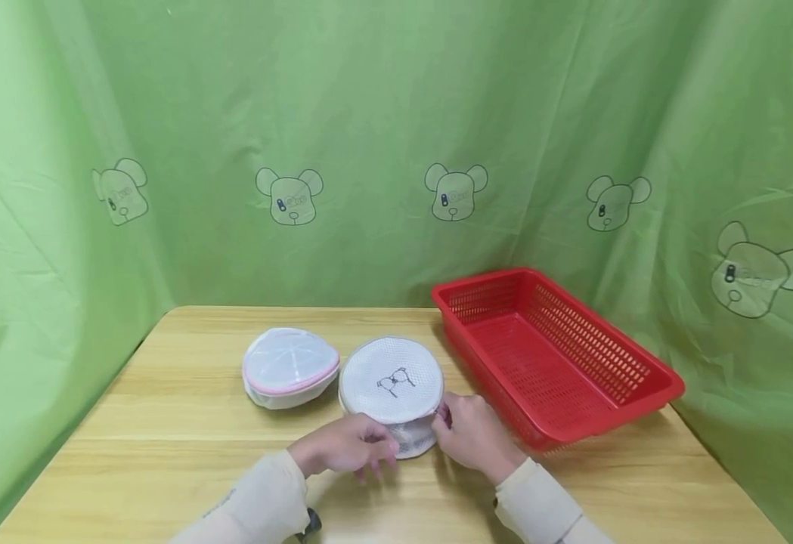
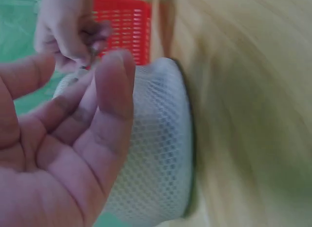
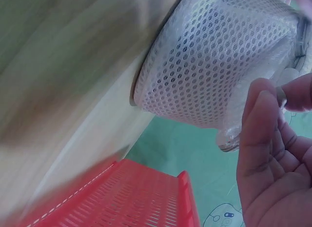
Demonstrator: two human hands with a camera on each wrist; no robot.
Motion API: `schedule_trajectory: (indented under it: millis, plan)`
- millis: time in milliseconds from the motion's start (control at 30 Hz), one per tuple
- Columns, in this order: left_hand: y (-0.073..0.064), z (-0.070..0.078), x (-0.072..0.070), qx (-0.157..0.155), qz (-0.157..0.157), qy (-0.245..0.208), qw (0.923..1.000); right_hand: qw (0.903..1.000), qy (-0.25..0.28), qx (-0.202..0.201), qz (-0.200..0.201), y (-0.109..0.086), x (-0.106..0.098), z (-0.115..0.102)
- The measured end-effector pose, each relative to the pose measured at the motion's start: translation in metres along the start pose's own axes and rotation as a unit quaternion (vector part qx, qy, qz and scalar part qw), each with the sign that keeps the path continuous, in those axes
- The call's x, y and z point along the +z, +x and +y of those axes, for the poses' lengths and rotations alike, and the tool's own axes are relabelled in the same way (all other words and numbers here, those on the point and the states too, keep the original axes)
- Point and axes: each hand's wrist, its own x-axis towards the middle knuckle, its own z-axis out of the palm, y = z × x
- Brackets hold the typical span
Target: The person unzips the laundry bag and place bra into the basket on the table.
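Observation:
A round white mesh laundry bag (image 1: 391, 378) with a grey line drawing on its lid stands on the table in front of me. At the right side of its rim, my right hand (image 1: 474, 434) pinches a small metallic zipper pull (image 3: 281, 96) between thumb and index finger. My left hand (image 1: 351, 446) is at the bag's front left, its fingers loosely bent and holding nothing. In the left wrist view the honeycomb mesh wall (image 2: 151, 139) shows behind those fingers. Left of this bag sits a second white mesh bag (image 1: 290, 363), pointed at one end, with a pink zipper edge.
A red perforated plastic basket (image 1: 614, 419) stands at the right of the wooden table (image 1: 165, 446), its near end close to my right hand. Green curtain (image 1: 369, 249) with printed bear heads hangs behind the table and along both sides.

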Motion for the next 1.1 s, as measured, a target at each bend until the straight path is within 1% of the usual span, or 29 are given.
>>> schedule_trajectory:
  millis: [133,233,300,467,633,767,900,967,1033,1100]
  plan:
    - [0.003,-0.006,0.0,-0.006,0.037,-0.026,0.999,0.9997,-0.018,-0.018,0.0,-0.001,0.001,-0.003]
    - [0.005,-0.008,0.0,-0.011,0.068,-0.062,0.9957,0.9996,-0.01,-0.026,0.002,-0.002,0.004,-0.005]
    - [0.006,-0.009,0.0,-0.016,0.083,-0.092,0.9922,0.9996,0.006,-0.027,0.005,-0.002,0.005,-0.007]
    - [0.009,-0.011,0.001,-0.038,0.107,-0.173,0.9783,0.9989,0.025,-0.039,0.013,-0.004,0.006,-0.013]
    - [0.011,-0.01,0.003,-0.047,0.123,-0.226,0.9651,0.9986,0.024,-0.045,0.013,-0.004,0.006,-0.017]
    - [0.016,-0.009,0.005,-0.055,0.141,-0.269,0.9511,0.9982,0.027,-0.054,0.005,-0.004,0.005,-0.019]
    - [0.021,-0.008,0.008,-0.062,0.167,-0.299,0.9377,0.996,0.049,-0.074,-0.007,-0.004,0.006,-0.021]
    - [0.023,-0.008,0.01,-0.063,0.179,-0.307,0.9325,0.9947,0.057,-0.085,-0.01,-0.004,0.006,-0.022]
    - [0.024,-0.007,0.011,-0.064,0.188,-0.313,0.9288,0.9936,0.062,-0.094,-0.011,-0.004,0.006,-0.023]
    - [0.024,-0.007,0.012,-0.066,0.192,-0.315,0.9273,0.9933,0.061,-0.097,-0.01,-0.004,0.006,-0.023]
